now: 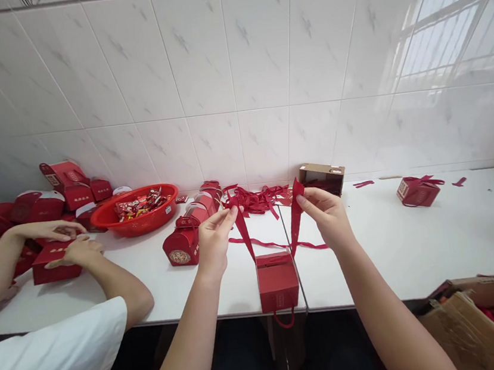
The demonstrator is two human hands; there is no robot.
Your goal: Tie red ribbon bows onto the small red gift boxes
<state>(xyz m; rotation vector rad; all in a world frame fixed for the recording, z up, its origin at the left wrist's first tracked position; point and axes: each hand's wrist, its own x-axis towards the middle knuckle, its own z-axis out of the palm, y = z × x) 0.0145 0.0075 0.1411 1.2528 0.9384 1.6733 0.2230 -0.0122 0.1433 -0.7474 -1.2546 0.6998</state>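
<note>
While a small red cardboard box [278, 282] sits at the front edge of a white tabletop [385, 246], its red cord handle [285, 326] hanging past the edge, wide dark red fabric ribbon [245, 237] rises from both sides. Left hand [215, 232]: thumb and fingers pinching the ribbon's left end. Right hand [328, 214]: same, on the right end; ends spread in a V. Behind box: thin red ribbon strip [272, 244], then tangled red ribbon pile [258, 200] near white tiled wall [260, 75]. Left: red dome-topped boxes [181, 242], round red plastic basin [137, 227] of shiny wrapped packets [139, 204], co-worker's hands [81, 251] on a red box [54, 265]. Right: red box with bow [419, 194], brown cardboard carton [475, 325] lower down.
</note>
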